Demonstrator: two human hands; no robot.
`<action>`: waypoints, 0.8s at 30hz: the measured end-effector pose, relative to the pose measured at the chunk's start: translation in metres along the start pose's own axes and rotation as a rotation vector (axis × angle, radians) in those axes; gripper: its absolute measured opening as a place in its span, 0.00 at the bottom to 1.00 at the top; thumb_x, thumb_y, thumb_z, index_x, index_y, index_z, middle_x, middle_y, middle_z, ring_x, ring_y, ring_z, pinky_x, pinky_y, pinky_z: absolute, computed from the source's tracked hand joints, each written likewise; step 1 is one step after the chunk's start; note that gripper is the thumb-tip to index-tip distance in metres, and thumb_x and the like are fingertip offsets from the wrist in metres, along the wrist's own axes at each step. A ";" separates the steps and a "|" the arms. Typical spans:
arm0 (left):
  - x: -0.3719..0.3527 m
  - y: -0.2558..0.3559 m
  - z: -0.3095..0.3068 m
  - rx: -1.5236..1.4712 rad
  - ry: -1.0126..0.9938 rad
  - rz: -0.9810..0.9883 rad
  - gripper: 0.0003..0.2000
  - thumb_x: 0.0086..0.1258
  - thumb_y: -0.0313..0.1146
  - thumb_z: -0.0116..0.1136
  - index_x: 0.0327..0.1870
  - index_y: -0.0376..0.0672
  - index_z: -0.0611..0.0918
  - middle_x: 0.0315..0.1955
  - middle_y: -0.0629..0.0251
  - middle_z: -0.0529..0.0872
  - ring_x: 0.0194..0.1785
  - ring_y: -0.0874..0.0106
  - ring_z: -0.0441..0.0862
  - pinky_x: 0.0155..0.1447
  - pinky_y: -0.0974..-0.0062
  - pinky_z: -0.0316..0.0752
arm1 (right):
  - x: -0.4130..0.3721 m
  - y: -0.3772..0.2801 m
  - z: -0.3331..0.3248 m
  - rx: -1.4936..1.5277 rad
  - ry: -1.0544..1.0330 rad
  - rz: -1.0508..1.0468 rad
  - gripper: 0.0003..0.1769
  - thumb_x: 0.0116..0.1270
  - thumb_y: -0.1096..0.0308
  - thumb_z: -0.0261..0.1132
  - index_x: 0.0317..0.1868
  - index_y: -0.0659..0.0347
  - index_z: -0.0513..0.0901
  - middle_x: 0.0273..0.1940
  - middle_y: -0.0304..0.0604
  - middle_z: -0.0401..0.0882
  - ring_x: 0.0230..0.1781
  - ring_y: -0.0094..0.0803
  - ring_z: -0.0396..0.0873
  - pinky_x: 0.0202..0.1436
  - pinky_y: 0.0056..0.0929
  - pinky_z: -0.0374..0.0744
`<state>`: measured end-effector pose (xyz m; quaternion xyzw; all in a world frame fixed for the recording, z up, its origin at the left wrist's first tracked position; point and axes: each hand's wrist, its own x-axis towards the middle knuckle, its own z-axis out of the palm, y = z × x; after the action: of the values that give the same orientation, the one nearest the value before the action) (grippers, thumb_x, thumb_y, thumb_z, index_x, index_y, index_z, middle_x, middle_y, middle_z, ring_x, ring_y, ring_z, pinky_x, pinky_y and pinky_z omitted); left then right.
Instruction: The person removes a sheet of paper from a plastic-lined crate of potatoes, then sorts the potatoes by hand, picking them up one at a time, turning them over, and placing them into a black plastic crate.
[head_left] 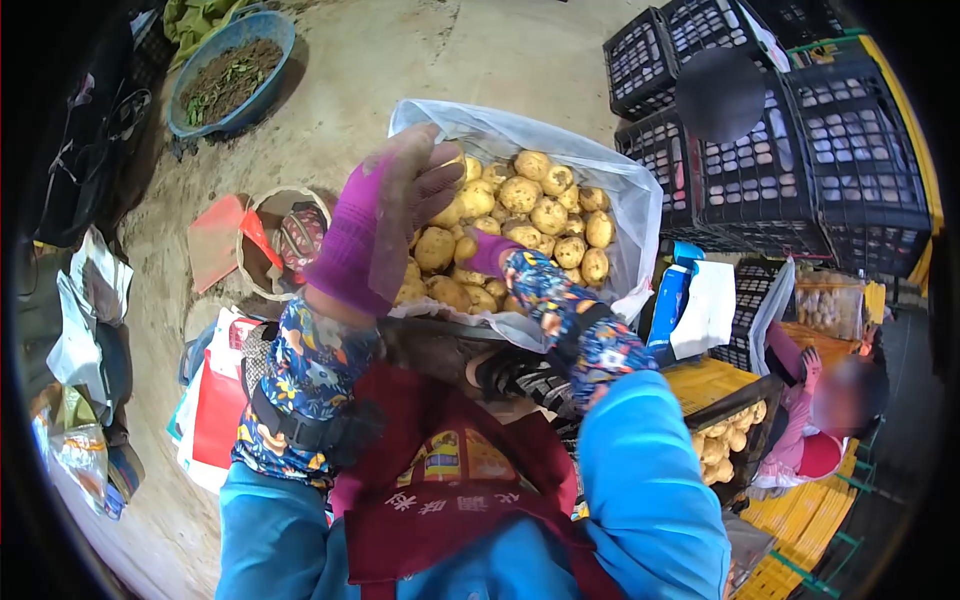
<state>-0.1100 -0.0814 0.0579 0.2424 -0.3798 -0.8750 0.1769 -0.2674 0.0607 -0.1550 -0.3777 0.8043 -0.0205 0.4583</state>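
Purple-gloved left hand (408,185) is over the potatoes (520,195), fingers side by side; I cannot tell whether it grips one. Right of it, the right hand (487,252) reaches among them, its grip hidden. White plastic liner (632,195) surrounds the potatoes, beyond both hands.

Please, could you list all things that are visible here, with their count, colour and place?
Potatoes: many, yellow-brown, centre, inside liner
Liner: one, white plastic, around potatoes
Second potato heap: one, pale yellow, lower right
Basin: one, blue, upper left
Soil: one heap, brown, in basin
Bucket: one, pale-rimmed, left of liner
Stacked crates: several, black, upper right
Bottle: one, blue, right of liner
Sheet: one, white, beside bottle
Bags: several, mixed, left edge
Co-worker: one, pink clothes, far right
Apron: one, dark red, bottom centre
Left hand: one, purple glove, at liner's left side
Right hand: one, purple glove, among potatoes
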 end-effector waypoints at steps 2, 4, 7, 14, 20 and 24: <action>0.002 0.005 0.003 0.053 0.044 -0.031 0.24 0.78 0.45 0.51 0.67 0.39 0.72 0.60 0.58 0.78 0.64 0.66 0.77 0.68 0.71 0.70 | 0.011 0.002 0.003 0.268 -0.021 -0.025 0.35 0.67 0.49 0.67 0.72 0.49 0.69 0.61 0.52 0.78 0.57 0.45 0.80 0.61 0.37 0.79; 0.000 -0.001 0.005 0.196 0.065 0.004 0.23 0.78 0.44 0.52 0.67 0.39 0.73 0.59 0.58 0.78 0.64 0.66 0.76 0.69 0.71 0.68 | -0.020 -0.007 -0.024 0.748 -0.103 0.006 0.33 0.69 0.47 0.66 0.70 0.51 0.71 0.58 0.49 0.80 0.54 0.39 0.82 0.54 0.33 0.82; 0.000 -0.025 0.010 0.373 0.074 0.123 0.23 0.73 0.39 0.59 0.65 0.39 0.74 0.55 0.61 0.78 0.61 0.70 0.76 0.65 0.74 0.71 | -0.071 -0.022 -0.071 1.072 -0.154 -0.167 0.29 0.79 0.43 0.50 0.66 0.56 0.75 0.44 0.45 0.85 0.38 0.29 0.85 0.44 0.27 0.83; -0.009 -0.043 0.006 0.177 -0.136 0.044 0.20 0.74 0.39 0.57 0.62 0.42 0.74 0.56 0.64 0.77 0.59 0.68 0.76 0.60 0.69 0.76 | -0.064 0.044 -0.064 0.125 0.108 -0.444 0.28 0.71 0.53 0.59 0.70 0.49 0.74 0.52 0.44 0.85 0.50 0.38 0.84 0.54 0.35 0.81; -0.001 -0.022 0.012 0.501 -0.127 0.102 0.13 0.78 0.39 0.50 0.48 0.39 0.81 0.45 0.66 0.82 0.50 0.72 0.81 0.58 0.74 0.76 | -0.047 0.111 0.009 -0.195 -0.422 -0.395 0.33 0.61 0.59 0.68 0.68 0.51 0.74 0.61 0.51 0.79 0.64 0.45 0.76 0.67 0.39 0.73; 0.001 -0.018 0.019 0.557 -0.172 -0.003 0.13 0.76 0.37 0.57 0.52 0.37 0.81 0.48 0.66 0.83 0.51 0.72 0.81 0.60 0.76 0.74 | -0.082 0.084 -0.008 0.008 -0.251 -0.299 0.31 0.62 0.58 0.68 0.67 0.52 0.75 0.55 0.46 0.82 0.51 0.38 0.83 0.54 0.34 0.81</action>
<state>-0.1234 -0.0592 0.0560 0.2071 -0.6187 -0.7546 0.0693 -0.2986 0.1693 -0.1224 -0.4906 0.6758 -0.0441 0.5483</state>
